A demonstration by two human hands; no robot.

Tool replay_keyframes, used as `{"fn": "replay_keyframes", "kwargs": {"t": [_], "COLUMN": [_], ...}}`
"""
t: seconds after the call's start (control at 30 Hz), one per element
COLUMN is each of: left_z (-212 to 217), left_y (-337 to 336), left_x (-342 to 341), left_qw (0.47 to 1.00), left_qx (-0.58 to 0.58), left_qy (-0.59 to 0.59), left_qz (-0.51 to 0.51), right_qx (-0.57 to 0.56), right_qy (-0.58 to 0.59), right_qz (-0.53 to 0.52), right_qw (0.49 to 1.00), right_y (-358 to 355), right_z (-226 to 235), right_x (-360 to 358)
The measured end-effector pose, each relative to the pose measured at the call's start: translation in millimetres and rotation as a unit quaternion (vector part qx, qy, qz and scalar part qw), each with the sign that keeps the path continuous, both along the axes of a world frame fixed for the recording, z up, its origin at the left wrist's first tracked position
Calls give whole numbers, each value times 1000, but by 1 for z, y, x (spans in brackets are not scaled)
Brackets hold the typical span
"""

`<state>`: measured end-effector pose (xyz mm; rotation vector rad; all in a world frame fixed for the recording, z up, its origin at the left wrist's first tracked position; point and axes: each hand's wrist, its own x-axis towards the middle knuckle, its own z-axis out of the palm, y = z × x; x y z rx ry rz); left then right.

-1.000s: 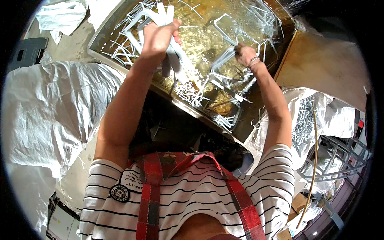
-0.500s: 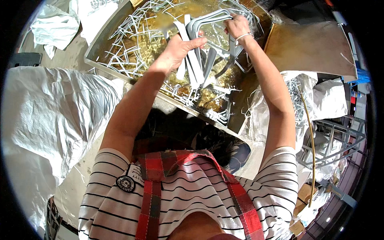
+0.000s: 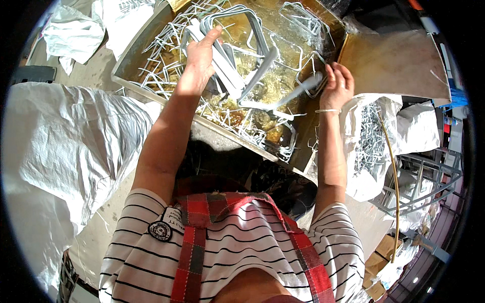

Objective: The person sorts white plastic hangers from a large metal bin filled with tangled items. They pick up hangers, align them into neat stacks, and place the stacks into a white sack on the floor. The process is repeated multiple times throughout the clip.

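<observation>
Free room over the brown panel [image 3: 396, 65], grey frames [image 3: 227, 76] obstructive leftward

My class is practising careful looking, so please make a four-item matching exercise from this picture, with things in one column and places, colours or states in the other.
Things:
1. left hand
2. metal tray
3. apron
4. big white sheet

Descriptions:
A. red and dark checks
B. to the left of the tray, on the person's left side
C. thin pale pieces lie scattered inside
D. gripping bent strips

Right pairs: 1-D, 2-C, 3-A, 4-B
</observation>
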<state>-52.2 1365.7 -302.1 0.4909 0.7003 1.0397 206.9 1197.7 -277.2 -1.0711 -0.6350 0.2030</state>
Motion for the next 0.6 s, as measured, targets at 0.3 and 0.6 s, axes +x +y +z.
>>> {"fn": "replay_keyframes", "kwargs": {"t": [0.3,0.6], "left_z": [-4,8], "left_y": [3,38], "left_x": [6,-34], "left_qw": [996,990], "left_qx": [-50,-86], "left_qy": [-50,-78], "left_qz": [-55,77], "right_qx": [-382,-564], "right_qy": [355,76], "right_qz": [347,-58], "right_qw": [779,820], "right_y": [4,-24], "right_z": [-62,-140], "right_x": [-48,128]}}
